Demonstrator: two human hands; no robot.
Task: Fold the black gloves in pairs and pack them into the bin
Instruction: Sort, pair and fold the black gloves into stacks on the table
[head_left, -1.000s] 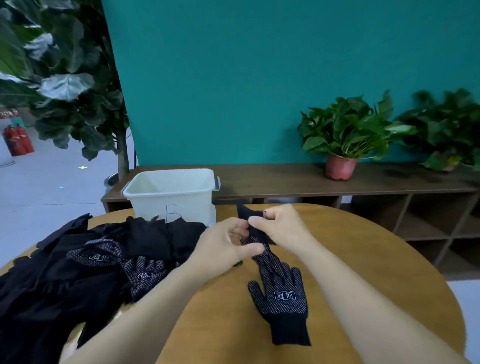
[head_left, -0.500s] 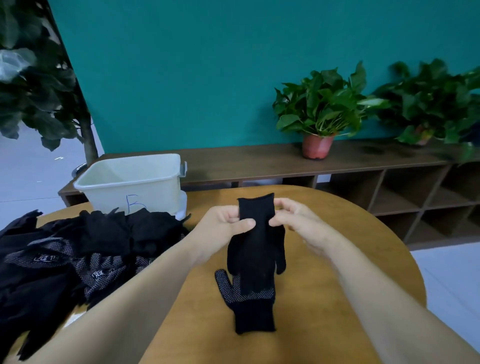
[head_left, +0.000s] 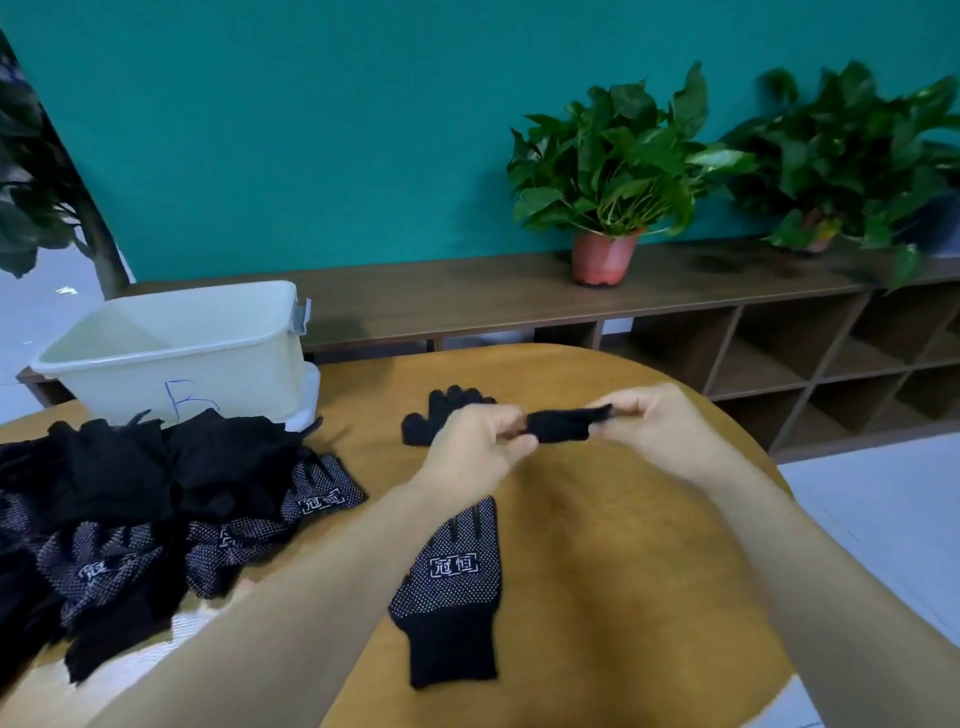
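Observation:
I hold one black glove (head_left: 563, 424) sideways above the round wooden table (head_left: 623, 545). My left hand (head_left: 478, 441) pinches its middle and my right hand (head_left: 649, 423) pinches its cuff end. Its fingers (head_left: 447, 415) stick out to the left, past my left hand. A second black glove (head_left: 452, 587) lies flat on the table below, dotted palm up, cuff toward me. A pile of black gloves (head_left: 130, 509) covers the table's left side. The white bin (head_left: 176, 353) stands behind the pile and looks empty.
A low wooden shelf unit (head_left: 675, 312) runs along the teal wall behind the table, carrying a potted plant in a red pot (head_left: 602, 254) and another plant (head_left: 841, 171) at the right. A large leafy plant (head_left: 31, 197) stands at the far left.
The glove I held upright by its cuff now lies sideways between my hands, farther from me. The other glove is uncovered on the table. The camera view has shifted right.

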